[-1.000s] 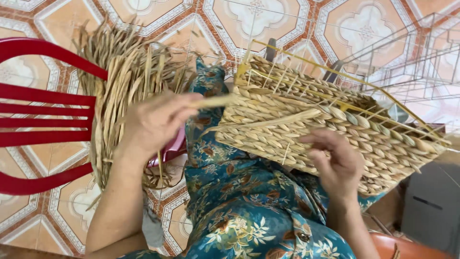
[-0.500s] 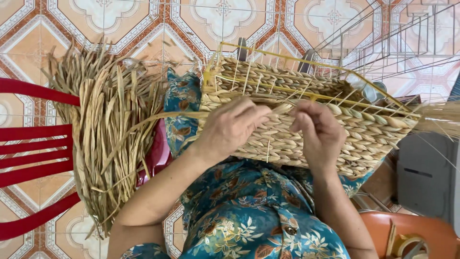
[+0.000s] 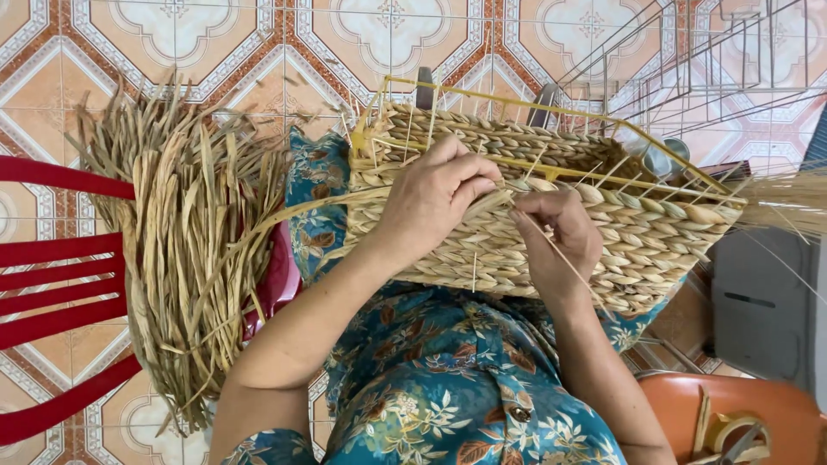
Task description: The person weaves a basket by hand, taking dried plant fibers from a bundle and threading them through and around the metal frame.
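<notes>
- 1 woven basket (image 3: 551, 215), half-finished on a yellow wire frame (image 3: 534, 108), lying on our lap over the blue floral garment (image 3: 448, 387).
- 1 left hand (image 3: 435, 194): we press its grip together on a flat straw strand (image 3: 301, 211) against the basket wall.
- 1 right hand (image 3: 560, 232): we pinch the weave just beside the left, fingers curled in.
- 1 bundle of dried straw (image 3: 185, 250), draped over 1 red chair (image 3: 52, 284) on our left.
- 1 orange stool (image 3: 732, 413) at lower right.
- Patterned tile floor (image 3: 258, 43) beneath.
</notes>
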